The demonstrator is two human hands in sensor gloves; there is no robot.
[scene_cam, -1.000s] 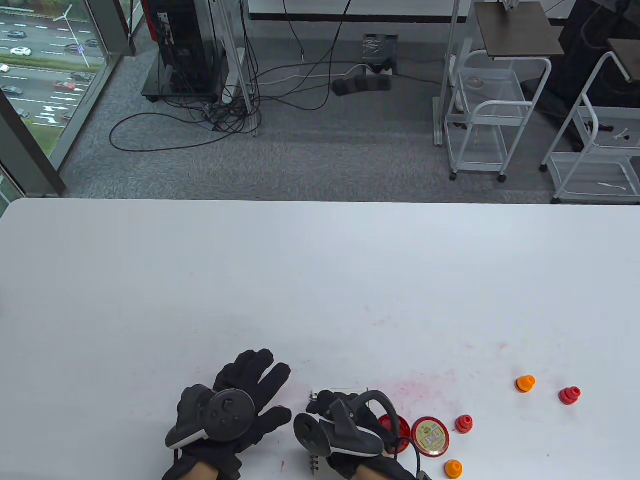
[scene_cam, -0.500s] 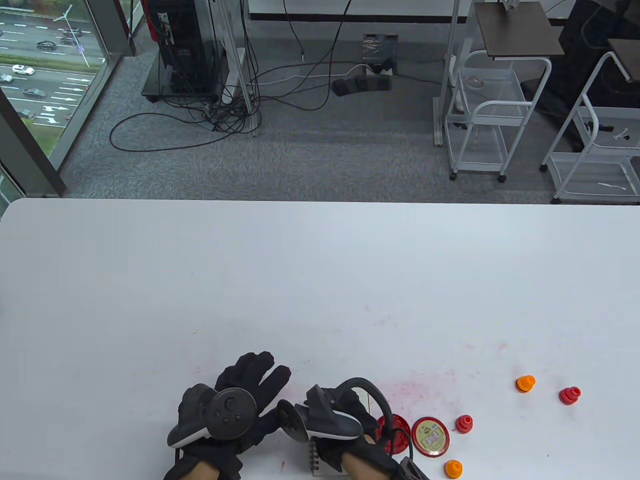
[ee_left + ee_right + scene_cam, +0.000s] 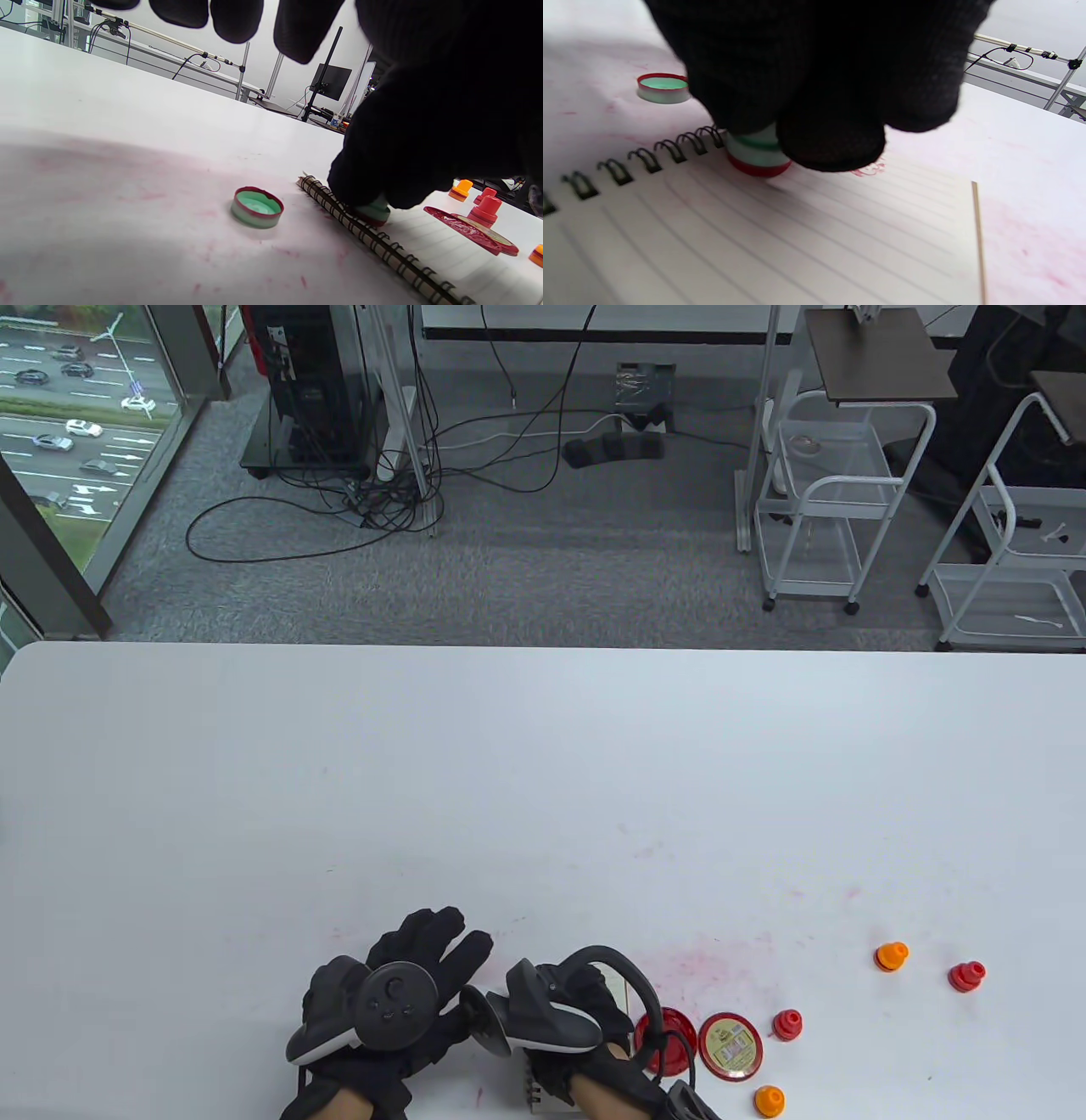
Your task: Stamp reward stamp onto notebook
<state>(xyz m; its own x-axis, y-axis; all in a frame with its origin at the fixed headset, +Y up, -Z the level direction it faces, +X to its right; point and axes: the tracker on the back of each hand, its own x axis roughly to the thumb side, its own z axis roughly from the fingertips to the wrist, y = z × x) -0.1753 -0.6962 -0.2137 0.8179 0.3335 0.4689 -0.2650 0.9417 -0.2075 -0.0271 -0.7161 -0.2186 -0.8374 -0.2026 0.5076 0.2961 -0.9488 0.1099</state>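
Green stamp [image 3: 757, 154] now pressed on notebook [image 3: 797, 237]

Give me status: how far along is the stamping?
Done: cap off on the table, one red print on the notebook. In hand: right hand presses the green stamp on the page near the spiral. Left hand holds nothing. Left: lift, check print.

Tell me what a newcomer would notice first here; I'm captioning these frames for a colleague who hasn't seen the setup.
First, the black-gloved right hand pressing a small green-and-white stamp with a red base onto the lined spiral-bound notebook at the table's near edge. Next, the stamp's round green-lined cap lying open-side up on the pink-smeared white table, left of the notebook. To the right sit small red and orange stamps.
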